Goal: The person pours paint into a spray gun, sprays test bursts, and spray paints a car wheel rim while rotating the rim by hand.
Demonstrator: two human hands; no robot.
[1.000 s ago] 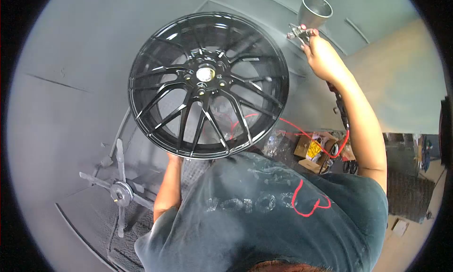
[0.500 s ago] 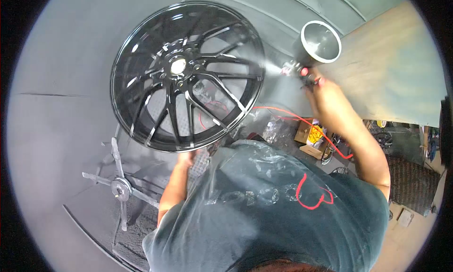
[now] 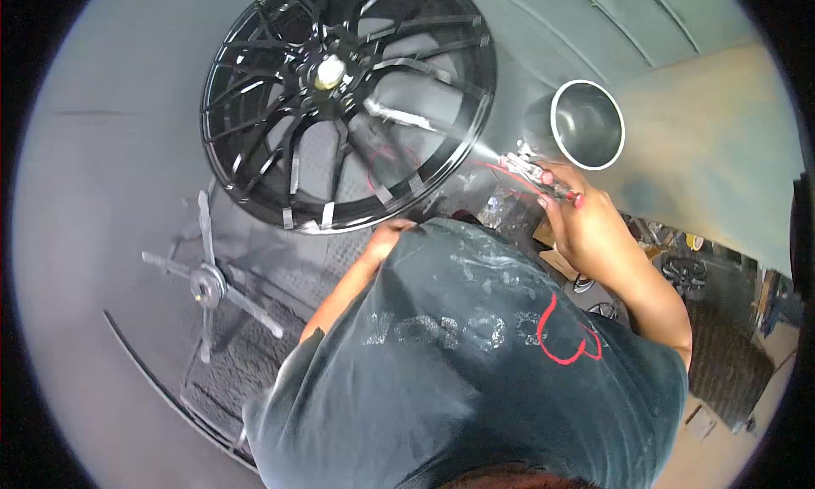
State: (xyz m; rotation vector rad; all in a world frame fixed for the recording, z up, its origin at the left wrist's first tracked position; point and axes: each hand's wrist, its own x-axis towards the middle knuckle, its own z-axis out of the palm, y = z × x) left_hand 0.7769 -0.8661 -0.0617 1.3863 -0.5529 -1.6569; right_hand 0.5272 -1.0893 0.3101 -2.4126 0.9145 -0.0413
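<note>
My right hand grips a spray gun with a white-rimmed paint cup on it. A pale mist leaves the nozzle toward the lower right edge of a glossy black wheel rim. The gun stays apart from the rim. The rim's face, with its many spokes and a bright whitish center, is turned toward me. Under the rim's lower edge, my left hand is close to my shirt. Its fingers are partly hidden, and I cannot tell whether they hold anything.
A grey stand with several arms is at the lower left. A red hose runs behind the gun. Cardboard boxes and another dark wheel lie at the right, near a dark mat. A pale panel stands at right.
The rim sits higher in view, and its spokes appear turned. My right hand and the spray gun are lower, with the nozzle nearer the rim's lower right. My left hand has shifted right and up.
</note>
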